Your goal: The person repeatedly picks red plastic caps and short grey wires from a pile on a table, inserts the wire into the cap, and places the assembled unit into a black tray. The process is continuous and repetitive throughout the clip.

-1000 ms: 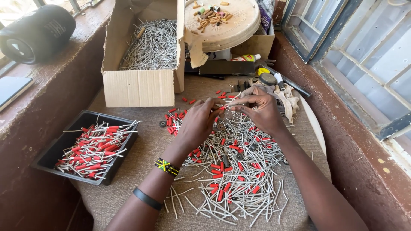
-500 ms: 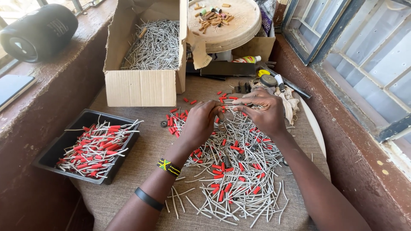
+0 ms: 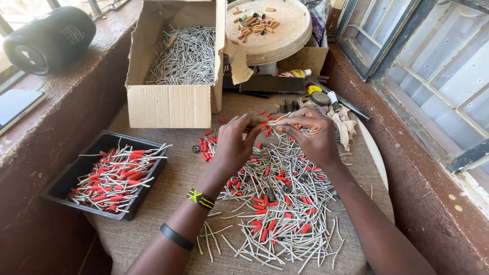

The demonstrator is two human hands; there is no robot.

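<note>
Red sleeve [image 3: 264,124] on wire, pinched between both hands' fingers [image 3: 254,122].

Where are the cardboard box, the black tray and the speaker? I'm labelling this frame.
cardboard box [image 3: 170,106], head view, front wall.
black tray [image 3: 71,170], head view, left rim.
speaker [image 3: 48,38], head view, side of body.

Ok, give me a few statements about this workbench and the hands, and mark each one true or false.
1. Both hands meet over the pile of grey wires. True.
2. The left hand pinches a small red sleeve. True.
3. The cardboard box is full of red sleeves. False: it holds bare grey wires.
4. The black tray sits right of the pile. False: it is to the left.
5. The right hand rests flat on the cloth. False: it is raised, fingers pinching.
</note>
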